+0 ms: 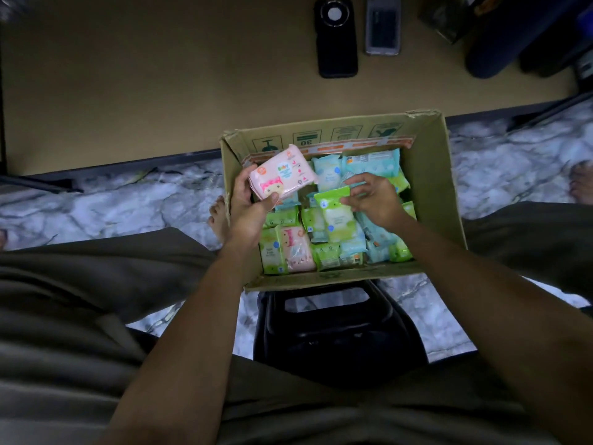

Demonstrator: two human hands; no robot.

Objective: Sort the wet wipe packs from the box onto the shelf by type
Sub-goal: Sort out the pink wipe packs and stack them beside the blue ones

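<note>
An open cardboard box [433, 187] stands on the floor between my legs, filled with several green, blue and pink wet wipe packs. My left hand [248, 207] grips a pink baby wipe pack [282, 175] lifted over the box's left side. My right hand [372, 197] pinches the top edge of a green wipe pack [333, 210] in the middle of the box. Another pink pack [296, 248] lies at the near left of the box. The tan shelf board [160, 91] runs just beyond the box.
On the shelf board lie a black phone [337, 36] and a second phone in a clear case [383, 24]; dark objects [513, 36] sit at its right end. A black stool [337, 326] is under the box's near edge. Bare feet rest on the marble floor [128, 203].
</note>
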